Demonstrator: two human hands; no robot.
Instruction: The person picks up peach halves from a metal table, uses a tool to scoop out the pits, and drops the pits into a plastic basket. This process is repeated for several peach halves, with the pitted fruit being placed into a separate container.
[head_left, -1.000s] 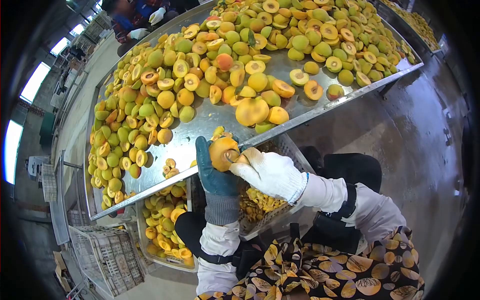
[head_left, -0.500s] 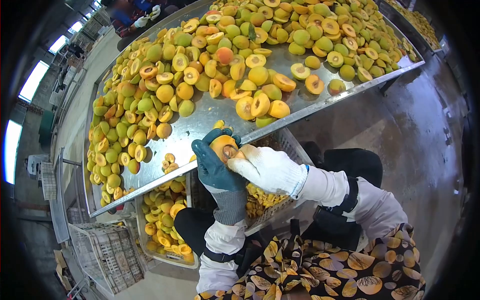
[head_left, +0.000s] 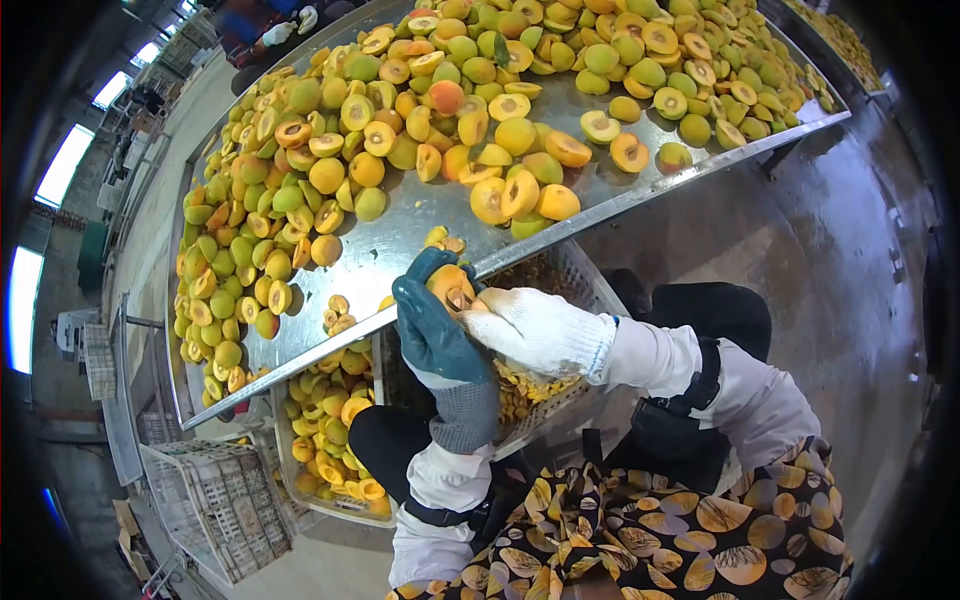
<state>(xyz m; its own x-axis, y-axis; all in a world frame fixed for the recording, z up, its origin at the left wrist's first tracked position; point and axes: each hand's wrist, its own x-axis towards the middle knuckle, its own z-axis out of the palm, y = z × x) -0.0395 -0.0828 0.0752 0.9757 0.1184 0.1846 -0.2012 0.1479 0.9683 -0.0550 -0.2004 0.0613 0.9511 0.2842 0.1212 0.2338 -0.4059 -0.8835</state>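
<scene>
My left hand (head_left: 440,330), in a dark teal coated glove, is closed around a halved yellow peach (head_left: 446,283) at the metal table's front edge. My right hand (head_left: 548,330), in a white knit glove, pinches a small looped pitting tool (head_left: 460,299) against the cut face of that half. Fingers hide the tool's handle. Just beyond my left fingertips, a few small peach pieces (head_left: 437,236) lie on the metal table (head_left: 385,248). Under the hands stands a crate (head_left: 600,290) with yellow scraps in it.
Many halved peaches (head_left: 325,175) are heaped across the table. A crate of peach halves (head_left: 330,425) stands below on the left, beside an off-white slatted crate (head_left: 220,510). Across the table is another person's gloved hand (head_left: 277,35). The floor at right looks wet.
The peach half has turned slightly in my left hand, and the tool's loop now shows less, sitting deeper at the pit area. Both hands stay nearly in place; the view has shifted slightly.
</scene>
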